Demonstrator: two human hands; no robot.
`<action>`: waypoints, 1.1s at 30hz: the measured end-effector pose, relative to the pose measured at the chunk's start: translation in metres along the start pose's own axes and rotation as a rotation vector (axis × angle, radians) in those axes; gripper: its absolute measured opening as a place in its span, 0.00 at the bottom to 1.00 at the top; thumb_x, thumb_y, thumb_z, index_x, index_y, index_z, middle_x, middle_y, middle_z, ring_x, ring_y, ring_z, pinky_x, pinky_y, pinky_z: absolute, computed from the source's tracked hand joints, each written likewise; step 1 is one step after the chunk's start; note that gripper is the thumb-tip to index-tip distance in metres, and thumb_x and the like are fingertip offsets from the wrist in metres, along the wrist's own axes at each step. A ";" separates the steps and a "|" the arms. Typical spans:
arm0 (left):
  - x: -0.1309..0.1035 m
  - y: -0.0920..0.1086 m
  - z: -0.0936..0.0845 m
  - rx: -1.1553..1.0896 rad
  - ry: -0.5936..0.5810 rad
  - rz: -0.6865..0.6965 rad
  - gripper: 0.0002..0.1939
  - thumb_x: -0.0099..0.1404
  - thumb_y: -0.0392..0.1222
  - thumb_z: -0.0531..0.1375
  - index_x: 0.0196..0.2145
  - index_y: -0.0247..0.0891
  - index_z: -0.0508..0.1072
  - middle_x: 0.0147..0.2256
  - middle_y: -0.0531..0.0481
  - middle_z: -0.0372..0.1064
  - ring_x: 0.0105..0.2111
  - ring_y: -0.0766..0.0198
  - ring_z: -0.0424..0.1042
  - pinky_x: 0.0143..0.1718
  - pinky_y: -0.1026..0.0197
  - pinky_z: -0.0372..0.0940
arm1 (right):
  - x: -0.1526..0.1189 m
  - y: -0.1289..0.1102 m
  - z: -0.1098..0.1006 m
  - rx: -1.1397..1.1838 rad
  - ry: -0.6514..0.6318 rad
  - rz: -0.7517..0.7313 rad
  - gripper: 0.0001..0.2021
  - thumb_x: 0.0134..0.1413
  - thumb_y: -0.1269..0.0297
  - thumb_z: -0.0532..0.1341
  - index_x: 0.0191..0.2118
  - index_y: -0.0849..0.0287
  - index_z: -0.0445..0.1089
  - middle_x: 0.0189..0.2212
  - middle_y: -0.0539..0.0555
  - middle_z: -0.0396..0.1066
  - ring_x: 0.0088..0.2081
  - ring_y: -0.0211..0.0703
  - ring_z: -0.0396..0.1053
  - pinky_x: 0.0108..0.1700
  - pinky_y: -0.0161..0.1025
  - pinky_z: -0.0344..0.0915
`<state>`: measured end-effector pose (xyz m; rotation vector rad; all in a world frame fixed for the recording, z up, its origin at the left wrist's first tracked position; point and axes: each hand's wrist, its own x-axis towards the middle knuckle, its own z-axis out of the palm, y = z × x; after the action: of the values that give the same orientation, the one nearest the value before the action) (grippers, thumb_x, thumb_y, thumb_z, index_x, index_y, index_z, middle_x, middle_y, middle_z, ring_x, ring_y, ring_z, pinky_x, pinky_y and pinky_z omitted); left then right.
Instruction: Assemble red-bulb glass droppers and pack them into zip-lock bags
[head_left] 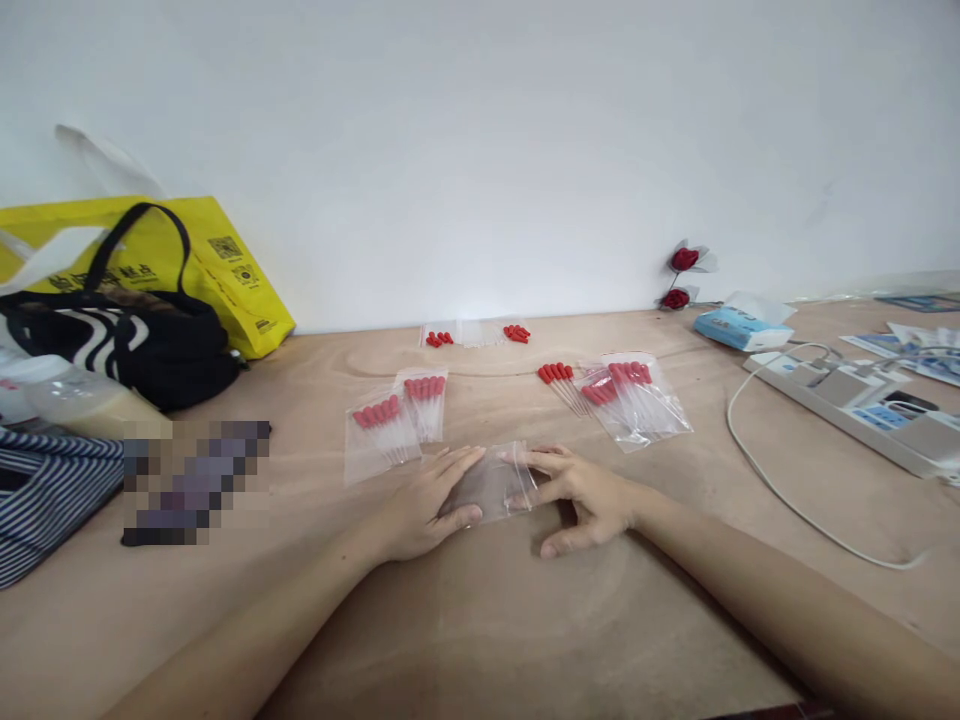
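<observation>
A clear zip-lock bag (491, 490) lies flat on the wooden table between my hands; nothing shows inside it. My left hand (435, 500) rests over its left side, fingers stretched out and thumb apart. On the bag's right edge lie the fingertips of my right hand (585, 495), spread, with the thumb off the bag. Beyond my left hand are two clear bags (381, 430) (425, 405) of thin, clear-stemmed sticks with red ends, like droppers. Similar bagged sticks (634, 395) lie beyond my right hand, beside several loose red-ended sticks (555, 375).
More red-ended pieces (516, 333) lie near the wall. At left stand a yellow bag (240, 270), a black bag (150, 340) and a bottle (90, 400), near a blurred-out dark object (199, 485). A tissue pack (742, 325), power strip (855, 410) and white cable (780, 510) lie right.
</observation>
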<state>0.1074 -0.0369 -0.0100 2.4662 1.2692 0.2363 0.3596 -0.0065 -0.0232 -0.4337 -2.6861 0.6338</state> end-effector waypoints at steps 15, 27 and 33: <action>0.001 0.005 -0.001 0.012 0.001 0.002 0.28 0.62 0.53 0.49 0.57 0.40 0.52 0.58 0.45 0.51 0.58 0.55 0.49 0.56 0.48 0.49 | 0.059 0.093 -0.032 -0.679 0.256 1.147 0.29 0.52 0.45 0.47 0.53 0.61 0.58 0.50 0.67 0.58 0.50 0.63 0.55 0.48 0.61 0.43; 0.001 0.003 0.001 0.026 -0.010 0.013 0.27 0.62 0.52 0.49 0.56 0.39 0.54 0.58 0.45 0.50 0.59 0.57 0.48 0.58 0.48 0.46 | 0.075 0.091 -0.025 -0.642 0.178 1.164 0.25 0.55 0.51 0.44 0.47 0.64 0.64 0.48 0.68 0.59 0.49 0.61 0.58 0.48 0.55 0.45; 0.001 0.004 -0.001 0.044 -0.018 0.009 0.28 0.62 0.53 0.49 0.56 0.38 0.54 0.58 0.45 0.50 0.58 0.57 0.48 0.57 0.49 0.47 | 0.067 0.059 -0.006 -0.597 0.234 1.051 0.24 0.56 0.50 0.42 0.45 0.62 0.65 0.46 0.67 0.60 0.47 0.59 0.58 0.47 0.54 0.46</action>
<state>0.1108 -0.0378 -0.0075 2.5064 1.2689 0.1906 0.3149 0.0709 -0.0287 -1.9732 -2.2020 -0.0424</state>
